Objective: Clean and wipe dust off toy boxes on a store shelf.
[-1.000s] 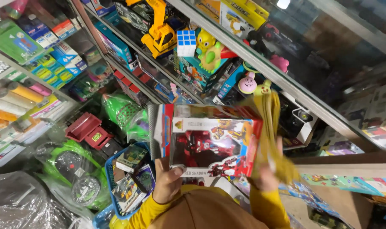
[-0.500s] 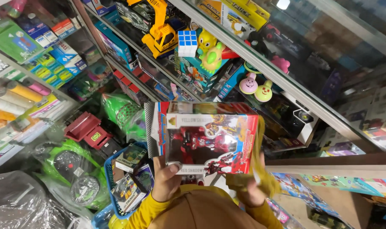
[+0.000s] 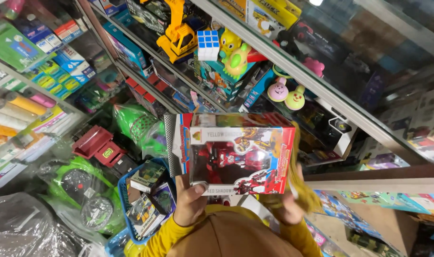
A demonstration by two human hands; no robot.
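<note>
Here, my left hand (image 3: 191, 207) clasped the red toy box (image 3: 236, 154) upright before the glass shelves (image 3: 293, 71); my right hand (image 3: 291, 204) steadied its far edge, holding a yellow cloth (image 3: 300, 183).

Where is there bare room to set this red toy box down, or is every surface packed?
Little bare room shows. The wooden ledge right of the red toy box, under the glass case, is the only free strip. The shelf with the yellow excavator and puzzle cube is packed, and so is the blue basket beside the left hand.
</note>
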